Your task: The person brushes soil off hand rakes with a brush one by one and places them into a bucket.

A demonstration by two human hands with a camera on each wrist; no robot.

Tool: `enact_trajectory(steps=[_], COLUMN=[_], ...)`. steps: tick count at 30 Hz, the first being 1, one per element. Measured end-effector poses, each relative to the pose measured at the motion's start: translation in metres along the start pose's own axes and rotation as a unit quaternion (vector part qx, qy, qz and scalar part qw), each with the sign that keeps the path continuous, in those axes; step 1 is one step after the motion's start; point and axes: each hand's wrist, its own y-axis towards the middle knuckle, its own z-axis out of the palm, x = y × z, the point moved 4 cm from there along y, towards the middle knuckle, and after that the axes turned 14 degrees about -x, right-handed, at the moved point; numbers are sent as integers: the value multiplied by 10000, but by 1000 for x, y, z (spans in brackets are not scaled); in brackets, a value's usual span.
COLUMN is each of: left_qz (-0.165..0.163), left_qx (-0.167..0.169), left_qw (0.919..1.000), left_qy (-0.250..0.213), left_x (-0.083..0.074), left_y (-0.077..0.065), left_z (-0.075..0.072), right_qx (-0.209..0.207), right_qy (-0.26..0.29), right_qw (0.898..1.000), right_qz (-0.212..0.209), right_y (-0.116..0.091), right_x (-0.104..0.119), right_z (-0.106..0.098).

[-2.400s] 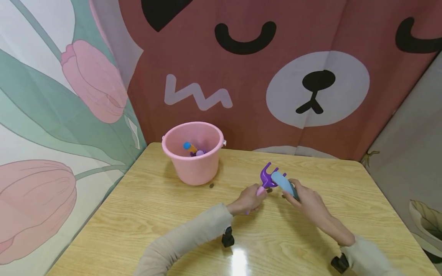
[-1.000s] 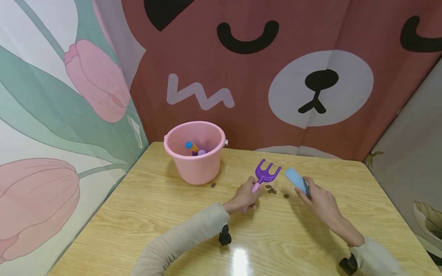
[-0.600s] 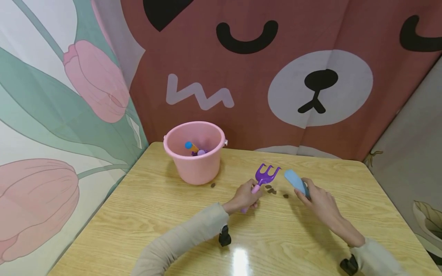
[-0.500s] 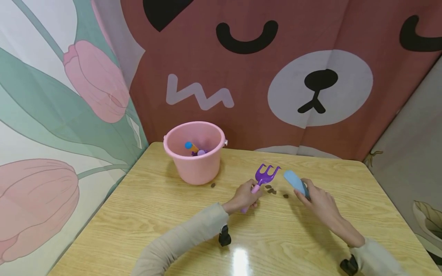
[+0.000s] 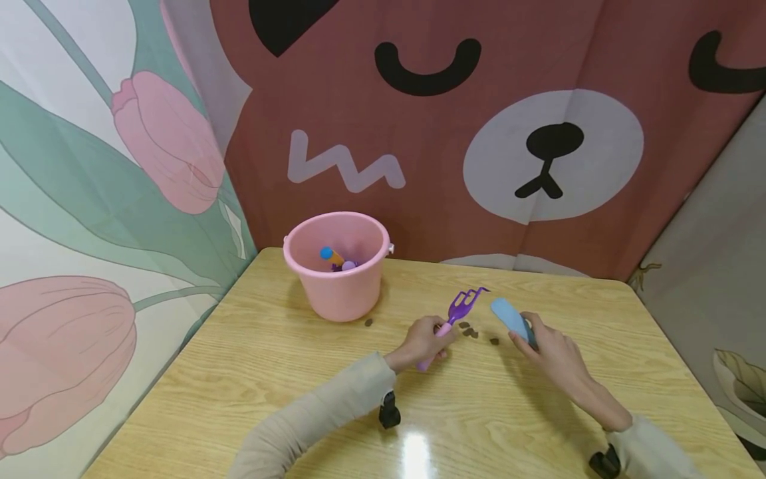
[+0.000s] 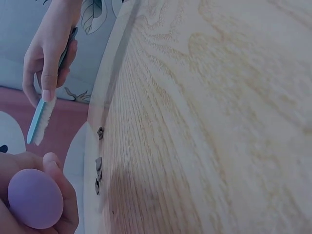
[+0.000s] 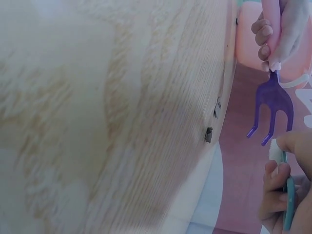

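My left hand (image 5: pixel 422 342) grips the pink handle of a toy hand rake (image 5: pixel 460 310) with purple tines. The tines point away from me and are tilted, held over the table. In the left wrist view the handle's round purple end (image 6: pixel 35 199) sticks out of the fist. My right hand (image 5: pixel 558 354) pinches a light blue brush (image 5: pixel 509 315); white bristles (image 6: pixel 45 120) show along its side in the left wrist view. The brush is just right of the tines, apart from them. Several small dark brown clumps (image 5: pixel 471 332) lie on the table below the two tools.
At the back left of the wooden table (image 5: pixel 287 399) stands a pink bucket (image 5: pixel 341 293). Inside it are an orange and blue item (image 5: pixel 331 255) and purple pieces. One dark bit (image 5: pixel 368 322) lies beside the bucket. A bear-print cloth (image 5: pixel 335 100) hangs behind the table.
The brush has moved right, away from the rake's tines, which it overlapped earlier. My left hand has since twisted the rake, turning its tines more edge-on. The bucket has stayed in place.
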Motion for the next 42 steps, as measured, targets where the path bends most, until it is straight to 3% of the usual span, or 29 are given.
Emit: enact_trajectory(steps=[10, 16, 23, 25, 33, 42], left_qz=[-174, 86, -221, -168, 12, -103], left_qx=[217, 243, 73, 67, 306, 529], left_qw=[9992, 9996, 9997, 9997, 9995, 9983], left_qy=[-298, -118, 120, 132, -25, -211], left_x=[-1, -2, -1, -1, 0, -1], left_y=[-3, -3, -2, -2, -2, -6], left_z=[1, 3, 3, 3, 4, 8], right_qx=[96, 73, 153, 160, 111, -9], right_qy=[4, 29, 58, 65, 146, 298], right_qw=[9999, 10000, 9998, 9998, 9998, 9989], right_qz=[82, 30, 86, 87, -15, -350], right_y=[0, -1, -1, -1, 1, 12], right_x=[0, 2, 3, 3, 7, 28], right_z=[2, 1, 2, 2, 5, 11])
